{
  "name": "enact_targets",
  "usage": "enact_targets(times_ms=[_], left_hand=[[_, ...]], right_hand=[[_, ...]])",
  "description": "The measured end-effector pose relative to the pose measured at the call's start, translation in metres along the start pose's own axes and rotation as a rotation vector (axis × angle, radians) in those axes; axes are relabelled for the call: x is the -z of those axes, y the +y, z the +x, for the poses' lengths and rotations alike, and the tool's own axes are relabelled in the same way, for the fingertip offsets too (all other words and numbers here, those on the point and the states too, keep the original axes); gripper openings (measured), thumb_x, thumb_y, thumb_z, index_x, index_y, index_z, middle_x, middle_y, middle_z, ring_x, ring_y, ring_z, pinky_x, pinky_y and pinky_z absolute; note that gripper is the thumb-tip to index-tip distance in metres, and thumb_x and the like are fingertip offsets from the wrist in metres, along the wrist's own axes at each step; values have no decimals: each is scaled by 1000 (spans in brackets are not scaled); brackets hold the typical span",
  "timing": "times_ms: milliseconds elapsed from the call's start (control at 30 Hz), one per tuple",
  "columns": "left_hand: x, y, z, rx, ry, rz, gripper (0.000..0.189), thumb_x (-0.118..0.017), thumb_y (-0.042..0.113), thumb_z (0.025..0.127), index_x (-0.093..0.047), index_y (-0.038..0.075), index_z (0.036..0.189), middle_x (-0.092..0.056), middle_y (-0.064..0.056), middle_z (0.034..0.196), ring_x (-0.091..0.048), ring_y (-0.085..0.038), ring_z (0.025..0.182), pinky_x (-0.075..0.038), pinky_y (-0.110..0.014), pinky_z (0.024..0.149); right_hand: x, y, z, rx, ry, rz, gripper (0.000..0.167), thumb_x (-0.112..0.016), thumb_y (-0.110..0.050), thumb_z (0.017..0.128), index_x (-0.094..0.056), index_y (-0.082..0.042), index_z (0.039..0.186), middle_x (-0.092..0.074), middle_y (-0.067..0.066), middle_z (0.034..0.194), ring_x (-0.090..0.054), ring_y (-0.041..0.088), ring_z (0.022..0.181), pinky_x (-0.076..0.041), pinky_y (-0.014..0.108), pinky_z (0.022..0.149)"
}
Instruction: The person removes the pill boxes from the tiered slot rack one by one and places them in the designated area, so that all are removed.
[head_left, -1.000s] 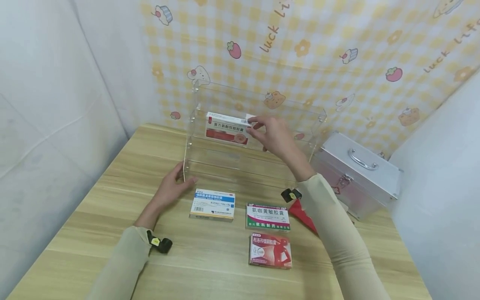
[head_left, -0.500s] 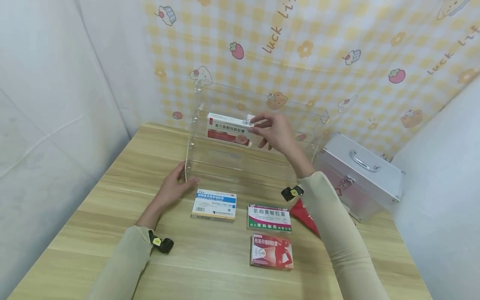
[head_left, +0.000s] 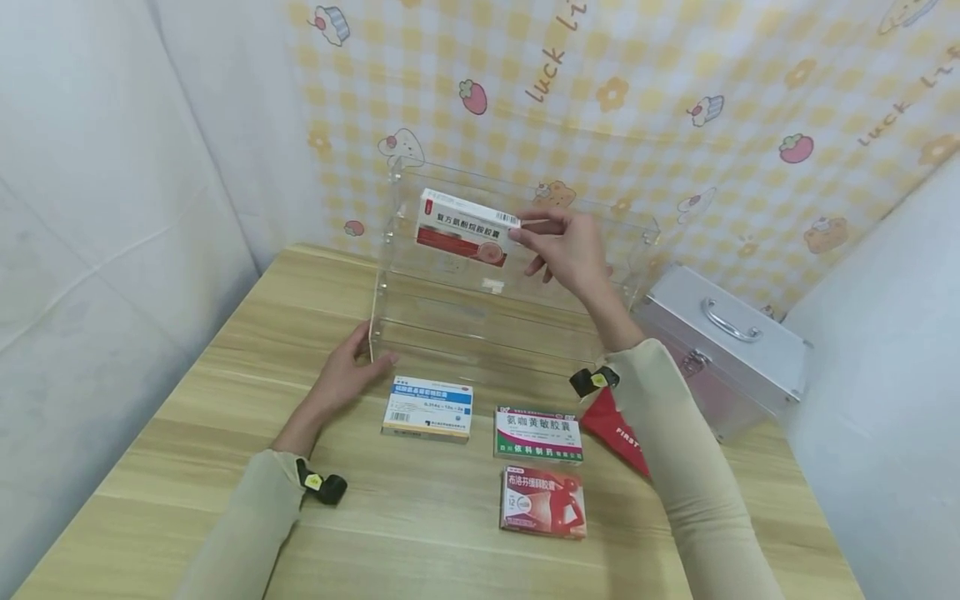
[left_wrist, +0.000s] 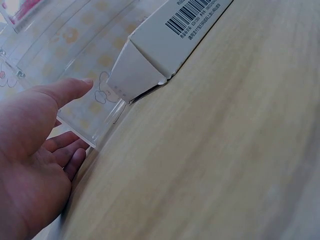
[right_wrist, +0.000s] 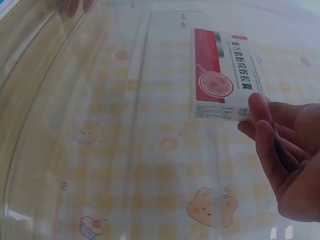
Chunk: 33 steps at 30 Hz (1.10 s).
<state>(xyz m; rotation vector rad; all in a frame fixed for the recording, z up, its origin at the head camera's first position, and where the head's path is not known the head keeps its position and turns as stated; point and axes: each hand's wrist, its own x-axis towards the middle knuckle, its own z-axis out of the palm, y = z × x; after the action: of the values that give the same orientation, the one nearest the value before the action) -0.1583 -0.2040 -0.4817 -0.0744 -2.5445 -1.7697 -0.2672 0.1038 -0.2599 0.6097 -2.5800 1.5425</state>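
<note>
My right hand [head_left: 566,250] pinches the right end of a white and red medicine box [head_left: 463,228] between thumb and fingers. That box is held tilted in front of the upper tiers of a clear acrylic rack [head_left: 377,304]. In the right wrist view the box [right_wrist: 210,70] shows its printed front, with the fingertips on one end. At the rack's lower left, my left hand [head_left: 347,367] grips the side panel. The left wrist view has the thumb inside the panel [left_wrist: 82,122] and the other fingers behind it.
On the table lie a blue and white medicine box [head_left: 427,408], a green and white one [head_left: 537,435] and a red one [head_left: 543,502]. A red pouch [head_left: 618,433] is partly under the right forearm. A silver case [head_left: 720,350] stands at right.
My right hand has raised the white and red medicine box and shifted it slightly right, away from the rack's tier. The left hand stays on the rack's side.
</note>
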Motion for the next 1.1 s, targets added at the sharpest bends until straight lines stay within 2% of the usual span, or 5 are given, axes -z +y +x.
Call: enact_targets(times_ms=[200,467,700,900,1100], left_hand=[[0,-1,0,1,0,9,79,-69,41,91,-24,30,156,-45,-16,147,-41,-39,133,-35,-63,103],[-1,-2,0,0,5,20,78,-68,39,92,-25,28,156,-47,-17,145,-43,-38,131,-36,-63,102],[-1,-2,2,-14,2,24,77,-68,37,93,-24,30,156,-45,-18,146,-40,-40,133,-35,-64,103],[-1,-5,5,-23,0,18,77,-68,38,93,-25,28,156,-44,-17,147,-40,-40,133,-34,-63,104],[-1,-7,7,-16,11,15,75,-68,35,93,-27,26,155,-43,-17,148,-39,-39,134,-31,-63,106]], right_hand=[[10,-22,-7,56,45,-9,31,-77,-23,86,-72,-13,115,-74,6,99,-65,33,51,-51,35,38],[13,-52,-24,61,73,-9,30,-75,-13,88,-71,-7,117,-73,11,103,-65,26,48,-46,27,35],[21,-36,-35,123,42,12,31,-79,-23,85,-73,-14,114,-74,5,99,-65,29,49,-48,31,35],[24,-24,-64,33,-47,50,33,-79,-28,84,-73,-16,115,-74,4,99,-62,32,47,-47,31,34],[13,-1,-98,-23,-170,55,28,-77,-33,86,-75,-19,110,-74,1,95,-60,32,46,-48,36,35]])
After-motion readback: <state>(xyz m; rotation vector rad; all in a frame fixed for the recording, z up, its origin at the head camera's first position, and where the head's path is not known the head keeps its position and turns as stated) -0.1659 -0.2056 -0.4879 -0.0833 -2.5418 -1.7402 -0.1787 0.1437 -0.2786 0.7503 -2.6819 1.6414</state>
